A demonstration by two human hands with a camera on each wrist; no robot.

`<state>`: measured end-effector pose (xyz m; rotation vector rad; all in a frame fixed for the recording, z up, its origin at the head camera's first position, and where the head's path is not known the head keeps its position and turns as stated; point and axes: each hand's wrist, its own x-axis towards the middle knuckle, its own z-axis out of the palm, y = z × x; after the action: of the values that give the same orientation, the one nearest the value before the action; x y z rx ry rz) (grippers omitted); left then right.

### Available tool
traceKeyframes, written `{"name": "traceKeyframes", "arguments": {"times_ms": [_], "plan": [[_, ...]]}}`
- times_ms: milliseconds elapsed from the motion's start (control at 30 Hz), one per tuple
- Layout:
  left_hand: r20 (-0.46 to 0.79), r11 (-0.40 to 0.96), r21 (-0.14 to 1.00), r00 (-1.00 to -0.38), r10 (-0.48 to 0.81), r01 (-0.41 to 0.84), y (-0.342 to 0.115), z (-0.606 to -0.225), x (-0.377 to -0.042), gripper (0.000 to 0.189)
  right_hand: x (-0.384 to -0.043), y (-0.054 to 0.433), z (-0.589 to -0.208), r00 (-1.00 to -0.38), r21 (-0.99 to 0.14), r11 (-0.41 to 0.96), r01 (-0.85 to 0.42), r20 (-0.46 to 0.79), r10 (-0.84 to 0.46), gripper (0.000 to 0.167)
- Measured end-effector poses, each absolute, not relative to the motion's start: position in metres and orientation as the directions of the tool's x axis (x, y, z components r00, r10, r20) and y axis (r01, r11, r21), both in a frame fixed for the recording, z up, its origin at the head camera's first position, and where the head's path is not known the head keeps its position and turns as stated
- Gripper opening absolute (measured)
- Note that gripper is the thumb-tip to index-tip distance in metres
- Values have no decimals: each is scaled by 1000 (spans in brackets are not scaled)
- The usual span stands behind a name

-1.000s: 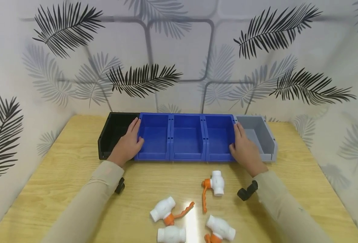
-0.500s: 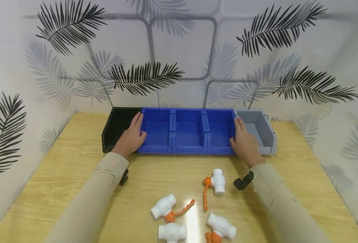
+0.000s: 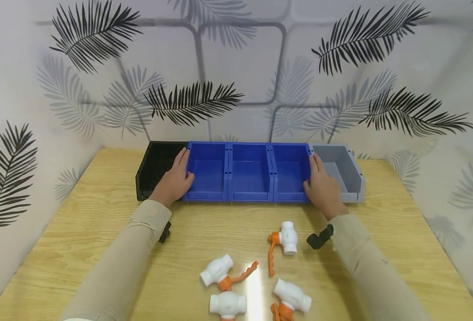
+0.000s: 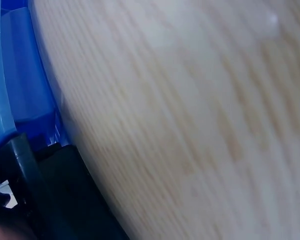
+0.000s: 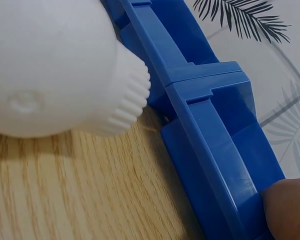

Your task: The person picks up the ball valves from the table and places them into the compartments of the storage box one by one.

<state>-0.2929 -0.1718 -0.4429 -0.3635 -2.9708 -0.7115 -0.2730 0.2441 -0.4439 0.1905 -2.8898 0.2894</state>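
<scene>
A row of storage bins stands along the back of the table in the head view: a black bin (image 3: pixel 147 178), three blue bins (image 3: pixel 249 176) and a grey bin (image 3: pixel 350 178). My left hand (image 3: pixel 173 180) lies over the wall between the black bin and the leftmost blue one, fingers straight along the rim, thumb on the blue side. On the wall between the rightmost blue bin and the grey one rests my right hand (image 3: pixel 324 187), fingers extended, thumb inside the blue bin. The right wrist view shows a thumb (image 5: pixel 289 207) at a blue bin's edge.
Several white ball valves with orange handles lie nearer me: one valve (image 3: pixel 289 238) below the right blue bin, another valve (image 3: pixel 217 270) at centre, a third valve (image 3: pixel 227 304) at the front. A leaf-patterned wall (image 3: pixel 236 58) stands behind the bins.
The bin row and both hands have shifted a little away from me, toward the wall, mostly in the first half second. The view has tilted slightly. The valves keep their places.
</scene>
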Motion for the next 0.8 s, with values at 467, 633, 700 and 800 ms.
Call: {"name": "traceKeyframes", "arguments": {"times_ms": [467,633,700,800], "plan": [[74,879,417,-973,220,231,-172,-439,-293,70,-271,243,-443,-967,-190,972,-140,236,-93,72],[31,890,399,-973,229,222,-172,-433,-293,72,-273,246,-444,-962,-199,965,-170,248,-118,72],[-9,900,377,-971,238,217,-172,-429,-294,74,-274,247,-444,-961,-202,963,-181,244,-130,72],[-50,918,324,-965,258,229,-172,-420,-298,74,-273,249,-443,-967,-217,959,-181,219,-133,74]]}}
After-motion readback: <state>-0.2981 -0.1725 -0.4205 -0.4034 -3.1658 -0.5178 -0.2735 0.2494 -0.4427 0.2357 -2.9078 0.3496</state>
